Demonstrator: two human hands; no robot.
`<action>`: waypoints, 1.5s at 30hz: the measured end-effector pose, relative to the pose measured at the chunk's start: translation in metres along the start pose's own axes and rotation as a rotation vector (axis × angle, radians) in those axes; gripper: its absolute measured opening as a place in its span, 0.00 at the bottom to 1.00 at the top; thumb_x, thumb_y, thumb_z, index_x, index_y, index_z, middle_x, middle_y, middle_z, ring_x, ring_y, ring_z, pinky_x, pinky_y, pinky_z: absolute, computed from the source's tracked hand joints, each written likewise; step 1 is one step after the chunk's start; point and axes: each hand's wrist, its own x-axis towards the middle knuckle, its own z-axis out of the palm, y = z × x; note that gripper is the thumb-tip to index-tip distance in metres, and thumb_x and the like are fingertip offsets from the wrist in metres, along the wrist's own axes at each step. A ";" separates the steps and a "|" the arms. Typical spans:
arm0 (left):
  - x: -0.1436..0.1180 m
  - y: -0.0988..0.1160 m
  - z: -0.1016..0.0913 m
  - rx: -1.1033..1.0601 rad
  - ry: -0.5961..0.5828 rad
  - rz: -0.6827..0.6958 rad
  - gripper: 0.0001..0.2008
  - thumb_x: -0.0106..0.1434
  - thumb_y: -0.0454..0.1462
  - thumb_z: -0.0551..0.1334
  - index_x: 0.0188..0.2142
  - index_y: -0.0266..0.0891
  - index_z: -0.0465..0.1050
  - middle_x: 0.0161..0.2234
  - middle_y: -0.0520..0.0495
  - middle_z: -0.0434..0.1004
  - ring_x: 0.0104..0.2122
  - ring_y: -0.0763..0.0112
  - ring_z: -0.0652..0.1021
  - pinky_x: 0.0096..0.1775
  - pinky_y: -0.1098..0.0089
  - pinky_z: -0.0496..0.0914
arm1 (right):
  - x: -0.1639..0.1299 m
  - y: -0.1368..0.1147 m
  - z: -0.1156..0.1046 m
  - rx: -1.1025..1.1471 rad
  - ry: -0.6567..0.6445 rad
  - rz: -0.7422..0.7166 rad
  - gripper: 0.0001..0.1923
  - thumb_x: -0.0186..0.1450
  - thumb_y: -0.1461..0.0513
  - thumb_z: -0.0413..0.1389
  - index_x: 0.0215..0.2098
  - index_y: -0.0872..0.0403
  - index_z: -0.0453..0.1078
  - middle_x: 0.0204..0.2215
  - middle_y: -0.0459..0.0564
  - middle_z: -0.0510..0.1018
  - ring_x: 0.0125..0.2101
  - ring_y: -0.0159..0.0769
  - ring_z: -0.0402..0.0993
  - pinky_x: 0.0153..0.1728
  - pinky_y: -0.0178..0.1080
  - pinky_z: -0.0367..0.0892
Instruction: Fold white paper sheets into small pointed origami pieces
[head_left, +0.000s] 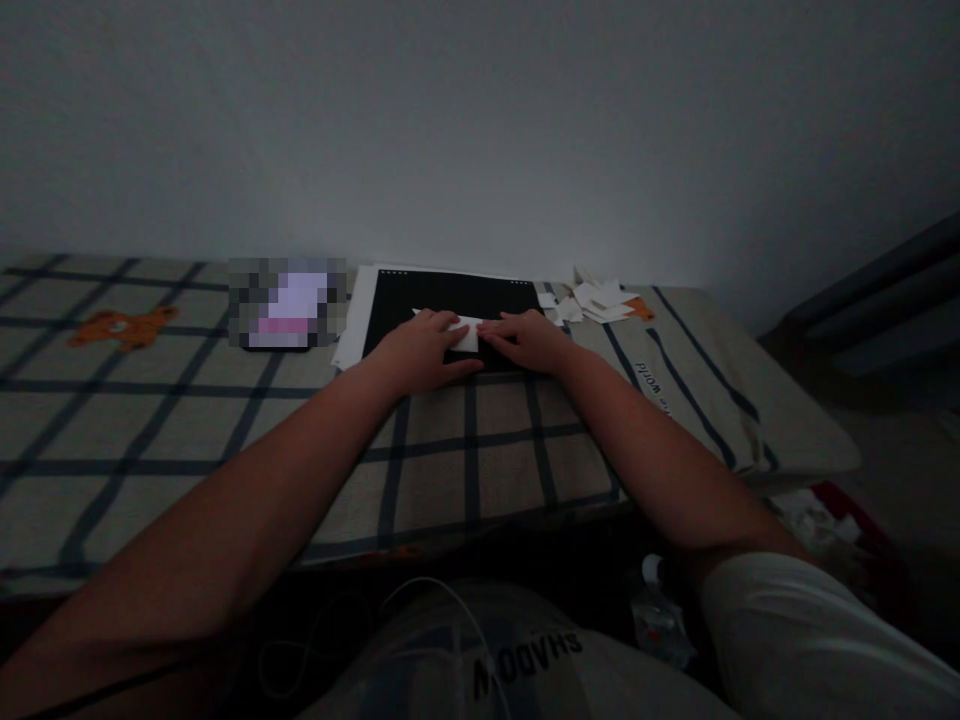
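- Pressing down w/ both hands near the frame's centre: our left hand (421,352) lies flat, fingers spread loosely and stretched out over a small white folded paper (463,333); nothing gripped, just palm and fingertips on top of it.
- Our right hand (529,340) also flat, fingers extended and close together, tips touching the paper's right end; not closed round anything.
- Paper sits centre frame, a bit above middle, on a black board (450,296) – matte, rectangular, w/ a white sheet (358,310) poking out under its left edge.
- Board rests on a checked cloth (225,420): beige fabric, dark blue grid lines, orange cartoon print (124,326) at left of frame.
- Pile of white paper scraps (596,300) right of the board, upper centre-right; angular, crumpled-looking bits.
- Pixelated patch left of the board hides a dark flat object (288,305); can't tell what it is.
- Scene v. dim; paper's folds hard to make out, mostly covered by fingers. Forearms cut off at bottom edge; white sleeve (810,640) lower right.
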 end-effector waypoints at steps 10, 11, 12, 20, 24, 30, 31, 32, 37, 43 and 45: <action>0.003 0.000 -0.009 0.129 -0.023 -0.172 0.26 0.72 0.50 0.50 0.52 0.37 0.78 0.54 0.37 0.77 0.49 0.50 0.75 0.48 0.57 0.69 | 0.001 -0.002 -0.002 -0.113 0.039 0.141 0.16 0.72 0.59 0.51 0.39 0.49 0.82 0.34 0.47 0.85 0.35 0.36 0.79 0.50 0.43 0.68; 0.003 -0.001 -0.009 0.135 -0.020 -0.178 0.24 0.72 0.49 0.50 0.52 0.38 0.78 0.54 0.38 0.77 0.49 0.52 0.75 0.47 0.58 0.70 | 0.001 -0.002 -0.002 -0.132 0.043 0.152 0.16 0.72 0.59 0.51 0.40 0.50 0.82 0.35 0.48 0.85 0.35 0.37 0.79 0.48 0.43 0.68; 0.003 -0.001 -0.009 0.138 -0.018 -0.181 0.23 0.72 0.48 0.50 0.52 0.39 0.78 0.53 0.39 0.78 0.49 0.53 0.75 0.47 0.59 0.70 | 0.001 -0.002 -0.002 -0.147 0.047 0.164 0.16 0.72 0.59 0.50 0.41 0.50 0.82 0.36 0.49 0.85 0.36 0.38 0.79 0.46 0.42 0.68; 0.005 -0.005 -0.009 0.103 0.087 -0.171 0.21 0.72 0.45 0.50 0.45 0.39 0.81 0.48 0.41 0.81 0.48 0.53 0.74 0.44 0.59 0.68 | 0.007 0.010 0.010 -0.122 0.181 0.140 0.20 0.70 0.57 0.56 0.57 0.54 0.74 0.45 0.56 0.81 0.47 0.45 0.73 0.51 0.47 0.64; 0.005 -0.005 -0.009 0.055 0.128 -0.177 0.19 0.70 0.46 0.55 0.50 0.42 0.79 0.48 0.42 0.80 0.50 0.53 0.73 0.46 0.58 0.67 | 0.005 0.011 0.013 -0.148 0.162 0.132 0.20 0.68 0.52 0.57 0.53 0.54 0.77 0.48 0.59 0.76 0.48 0.48 0.69 0.50 0.48 0.64; 0.006 -0.009 -0.004 -0.023 0.079 -0.163 0.20 0.69 0.50 0.59 0.53 0.45 0.78 0.49 0.42 0.78 0.51 0.52 0.73 0.48 0.58 0.67 | 0.002 0.008 0.013 -0.155 0.140 0.129 0.19 0.68 0.53 0.57 0.53 0.53 0.77 0.51 0.58 0.74 0.50 0.49 0.67 0.50 0.49 0.63; 0.007 -0.011 -0.002 -0.049 0.087 -0.162 0.19 0.68 0.49 0.59 0.52 0.45 0.79 0.49 0.43 0.78 0.51 0.53 0.73 0.48 0.58 0.67 | 0.002 0.007 0.013 -0.159 0.135 0.133 0.20 0.68 0.53 0.57 0.54 0.53 0.76 0.52 0.59 0.73 0.51 0.50 0.66 0.51 0.50 0.63; 0.008 -0.012 -0.001 -0.077 0.099 -0.164 0.18 0.68 0.49 0.60 0.52 0.45 0.79 0.50 0.43 0.79 0.51 0.53 0.74 0.49 0.58 0.67 | 0.002 0.006 0.013 -0.162 0.129 0.137 0.21 0.68 0.53 0.57 0.56 0.52 0.75 0.53 0.59 0.73 0.52 0.50 0.65 0.51 0.51 0.62; 0.009 -0.016 0.003 -0.249 0.147 -0.163 0.16 0.65 0.44 0.63 0.51 0.45 0.78 0.48 0.48 0.82 0.48 0.58 0.78 0.48 0.62 0.69 | 0.001 0.004 0.009 -0.151 0.146 0.147 0.16 0.68 0.55 0.56 0.51 0.51 0.76 0.53 0.57 0.75 0.53 0.51 0.65 0.53 0.52 0.58; 0.006 -0.013 0.000 -0.401 0.232 -0.143 0.14 0.65 0.40 0.62 0.49 0.42 0.79 0.46 0.48 0.83 0.44 0.63 0.80 0.48 0.65 0.71 | 0.002 0.002 0.000 -0.084 0.190 0.144 0.10 0.69 0.57 0.55 0.43 0.51 0.76 0.44 0.53 0.81 0.48 0.47 0.69 0.51 0.50 0.55; 0.006 -0.013 0.000 -0.448 0.267 -0.165 0.15 0.65 0.40 0.63 0.49 0.41 0.79 0.45 0.48 0.83 0.42 0.64 0.80 0.47 0.66 0.72 | 0.002 0.000 -0.001 -0.064 0.205 0.141 0.10 0.69 0.57 0.55 0.41 0.51 0.76 0.42 0.53 0.82 0.46 0.46 0.70 0.50 0.49 0.55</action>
